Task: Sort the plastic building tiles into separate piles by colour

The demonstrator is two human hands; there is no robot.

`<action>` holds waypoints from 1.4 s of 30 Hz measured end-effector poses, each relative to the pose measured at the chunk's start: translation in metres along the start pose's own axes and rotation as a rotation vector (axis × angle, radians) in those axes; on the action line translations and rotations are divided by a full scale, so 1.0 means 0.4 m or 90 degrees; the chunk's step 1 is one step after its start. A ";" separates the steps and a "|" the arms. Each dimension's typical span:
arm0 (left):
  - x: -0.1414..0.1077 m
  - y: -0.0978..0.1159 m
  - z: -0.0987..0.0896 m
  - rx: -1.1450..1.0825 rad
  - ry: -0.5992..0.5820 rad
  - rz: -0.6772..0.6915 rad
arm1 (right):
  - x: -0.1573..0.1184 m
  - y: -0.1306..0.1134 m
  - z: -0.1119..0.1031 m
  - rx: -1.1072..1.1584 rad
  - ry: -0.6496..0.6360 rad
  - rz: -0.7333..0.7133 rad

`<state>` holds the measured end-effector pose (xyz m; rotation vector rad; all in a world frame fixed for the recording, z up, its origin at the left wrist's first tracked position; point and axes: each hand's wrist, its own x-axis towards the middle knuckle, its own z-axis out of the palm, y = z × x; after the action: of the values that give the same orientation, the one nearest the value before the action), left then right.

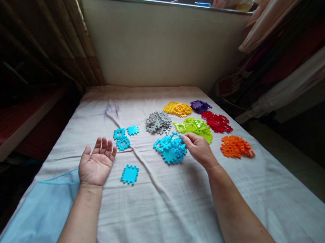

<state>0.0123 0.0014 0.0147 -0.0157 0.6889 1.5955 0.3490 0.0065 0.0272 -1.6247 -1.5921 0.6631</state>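
My left hand (97, 164) is palm up with its fingers apart and nothing in it, left of the loose blue tiles. One solid blue tile (129, 174) lies alone to its right; several more, such as a window-patterned tile (123, 143), lie just beyond. My right hand (198, 146) pinches a blue frame-shaped tile (176, 136) at the right edge of the blue pile (170, 153). Behind that hand sits a lime green pile (193, 127), and an orange pile (236, 146) is to its right.
Farther back on the white sheet (157, 213) are grey (158, 122), yellow (177, 109), purple (200, 106) and red piles (217, 122). A light blue cloth (47, 213) lies at left. Hanging clothes (295, 84) are at right, a curtain (61, 43) at back left.
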 end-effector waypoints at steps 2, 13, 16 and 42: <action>-0.004 -0.002 0.007 -0.004 0.009 -0.002 | 0.009 0.034 -0.014 0.071 -0.039 0.033; -0.003 -0.001 0.008 0.015 0.011 0.007 | 0.018 0.061 -0.029 -0.052 -0.002 0.067; -0.004 -0.004 0.011 0.010 0.021 0.011 | 0.019 0.058 -0.029 -0.081 0.020 0.052; -0.005 -0.003 0.000 0.008 -0.017 0.007 | -0.178 -0.155 0.288 -0.239 -0.263 -0.451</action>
<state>0.0139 -0.0004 0.0150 0.0188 0.6783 1.5998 0.2137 -0.0496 -0.0002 -1.0551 -2.5320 0.3328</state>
